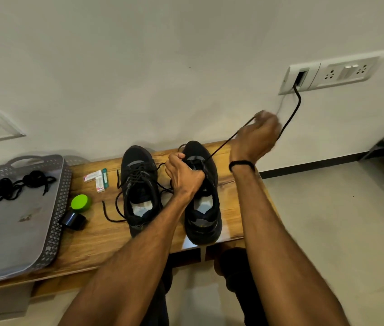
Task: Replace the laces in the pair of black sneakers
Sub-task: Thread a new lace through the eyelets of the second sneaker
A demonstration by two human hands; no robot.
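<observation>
2 sneakers stand on the wooden bench (92, 243), toes away from me, side by side and just apart. Left sneaker (139, 184): laced, ends lying loose on the wood. Right sneaker (206, 222): in work.

Left hand (184, 175) is fisted over the right sneaker's eyelet row, fingers curled round a loop of the lace (223, 144) and bearing down on the upper. Right hand (256, 135) is raised beyond the toe, pinching the other run, which stands taut from eyelets to fingers (hand blurred; exact grip cannot be told).

Judgement: the lace is a light, limp cord, stiff only at the tip, so take it near the tip for threading. It will slip unless pinched hard. The shoe is light and soft-sided and likely to lift under the pull, hence the hold at the eyelets.

Farther left, a tangle of black laces (31, 178) lies in the grey tray (64, 184).
</observation>
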